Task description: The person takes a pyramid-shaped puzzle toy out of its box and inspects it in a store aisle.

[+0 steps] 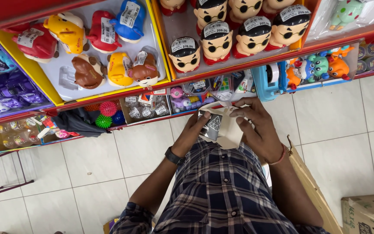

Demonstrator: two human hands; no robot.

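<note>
My left hand (pixel 194 130) grips a small dark box with a geometric pattern (pixel 211 125), holding it up in front of my chest. My right hand (pixel 256 125) pinches a pale cardboard flap or carton (pixel 229 134) just to the right of that box, fingers curled over its top edge. Both hands hover close to the lower red shelf (pixel 109 100) of small toys. A black watch sits on my left wrist and a red band on my right.
Red shelves hold animal-shaped toys (pixel 87 71) at left, round-headed dolls with sunglasses (pixel 217 41) in the middle, and small colourful figures (pixel 321 65) at right. Spiky balls (pixel 108 108) lie lower left. A cardboard box (pixel 369 214) stands bottom right on white floor tiles.
</note>
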